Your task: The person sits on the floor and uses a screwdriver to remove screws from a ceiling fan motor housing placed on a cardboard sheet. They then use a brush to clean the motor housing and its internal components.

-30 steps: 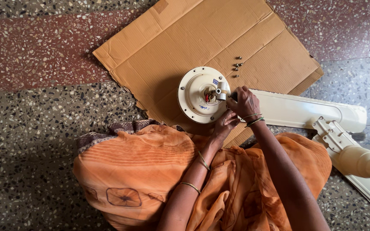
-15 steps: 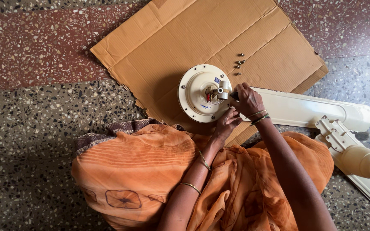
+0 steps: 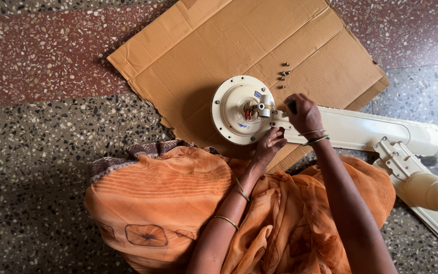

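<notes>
a person seated on a speckled stone floor (image 3: 36, 152), lap draped in orange cloth (image 3: 178, 203), works on a cream ceiling-fan motor housing (image 3: 239, 109) that sits just left of the frame's centre, on the lower edge of a flattened sheet of brown cardboard (image 3: 219, 45).

the right hand (image 3: 302, 112), right of centre, is closed in a fist around a dark-handled tool (image 3: 292, 105), of which only the top of the handle shows; the fist sits over the root of a cream fan blade (image 3: 371, 131), where the blade meets the housing's rim. the blade runs from there toward the right edge of the frame.

the left hand (image 3: 269, 146), just below the housing, has its fingers curled against the housing's lower right rim and the blade's bracket, touching both; whether it pinches anything small cannot be told.

at the middle of the housing stands a short metal shaft with red wiring beside it.

a small cluster of loose screws (image 3: 283, 75) lies on the cardboard just above and to the right of the housing, near the right hand but apart from it.

at the lower right of the frame, more cream fan parts (image 3: 422, 187) lie on the floor: a second blade with its bracket and a rounded cover resting over it.

thin bangles ring both wrists.
</notes>
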